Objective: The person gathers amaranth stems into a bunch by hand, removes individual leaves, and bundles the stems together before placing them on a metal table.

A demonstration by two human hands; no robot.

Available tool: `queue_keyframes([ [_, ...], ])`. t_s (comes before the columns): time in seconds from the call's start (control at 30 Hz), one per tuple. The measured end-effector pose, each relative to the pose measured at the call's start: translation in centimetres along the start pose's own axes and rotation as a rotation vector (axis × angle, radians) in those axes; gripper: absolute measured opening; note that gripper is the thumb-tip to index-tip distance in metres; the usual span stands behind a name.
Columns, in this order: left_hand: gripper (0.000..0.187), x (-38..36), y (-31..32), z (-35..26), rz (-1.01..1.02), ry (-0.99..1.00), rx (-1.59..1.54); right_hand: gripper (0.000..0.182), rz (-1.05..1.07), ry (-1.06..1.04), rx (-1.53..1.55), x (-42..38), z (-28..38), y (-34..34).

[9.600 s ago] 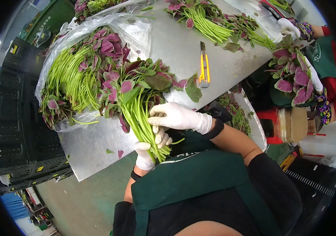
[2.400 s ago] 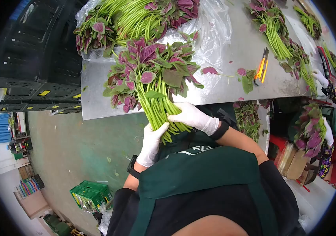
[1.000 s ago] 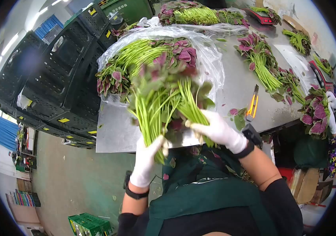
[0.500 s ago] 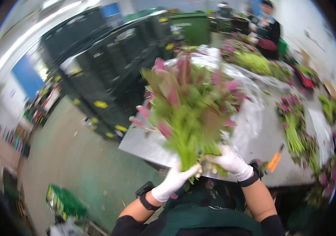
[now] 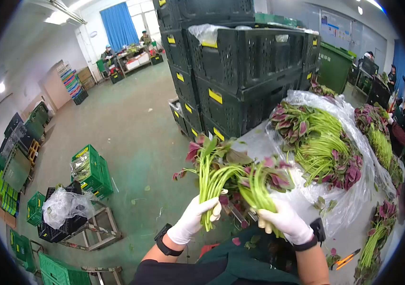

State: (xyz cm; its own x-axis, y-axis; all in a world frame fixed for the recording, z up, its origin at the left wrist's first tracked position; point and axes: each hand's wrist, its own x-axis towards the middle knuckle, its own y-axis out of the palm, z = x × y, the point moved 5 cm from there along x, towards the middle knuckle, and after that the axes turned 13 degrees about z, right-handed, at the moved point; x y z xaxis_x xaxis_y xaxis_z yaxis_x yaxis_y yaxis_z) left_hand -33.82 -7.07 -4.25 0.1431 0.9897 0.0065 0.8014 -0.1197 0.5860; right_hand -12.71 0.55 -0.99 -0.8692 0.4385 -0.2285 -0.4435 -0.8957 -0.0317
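Note:
White gloves cover both hands. My left hand (image 5: 197, 219) is closed around the stems of one bunch of amaranth greens (image 5: 206, 178), with purple-green leaves at its upper end. A second bunch of amaranth greens (image 5: 255, 187) is gripped by its stems in my right hand (image 5: 281, 221). The two bunches are held apart at the stem ends, while their leaves overlap in the middle. Beyond my right hand, a large pile of amaranth (image 5: 319, 147) lies on clear plastic sheeting (image 5: 338, 213) on the metal table.
Stacked black crates (image 5: 240, 66) stand at the table's far left edge. An orange-handled cutter (image 5: 348, 259) and another amaranth bunch (image 5: 373, 242) lie at right. Green crates (image 5: 91, 171) and a black crate with plastic (image 5: 69, 209) are at left. A co-worker (image 5: 404, 118) stands far right.
My view has swung left and down. The single large bunch in front of me is now two smaller bunches, one per hand, and my hands have moved apart.

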Motion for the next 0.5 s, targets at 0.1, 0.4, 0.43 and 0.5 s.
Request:
queue_keyframes([
  [0.1,0.04,-2.1,-4.0,0.0,-0.093,-0.001,0.02,0.016,-0.235,0.108,0.237,3.7,-6.2,-3.3],
  [0.4,0.03,-6.9,-14.0,-2.1,-0.185,0.3,-0.532,0.024,-0.17,-0.002,0.12,3.3,0.1,-5.4],
  [0.43,0.028,-7.1,-13.7,-3.0,-0.162,0.301,-0.476,0.024,-0.146,-0.004,0.12,3.1,0.7,-5.3],
  [0.5,0.027,-8.0,-15.0,-3.5,-0.198,0.384,-0.451,0.023,-0.086,0.064,0.041,2.9,-0.2,-5.8],
])
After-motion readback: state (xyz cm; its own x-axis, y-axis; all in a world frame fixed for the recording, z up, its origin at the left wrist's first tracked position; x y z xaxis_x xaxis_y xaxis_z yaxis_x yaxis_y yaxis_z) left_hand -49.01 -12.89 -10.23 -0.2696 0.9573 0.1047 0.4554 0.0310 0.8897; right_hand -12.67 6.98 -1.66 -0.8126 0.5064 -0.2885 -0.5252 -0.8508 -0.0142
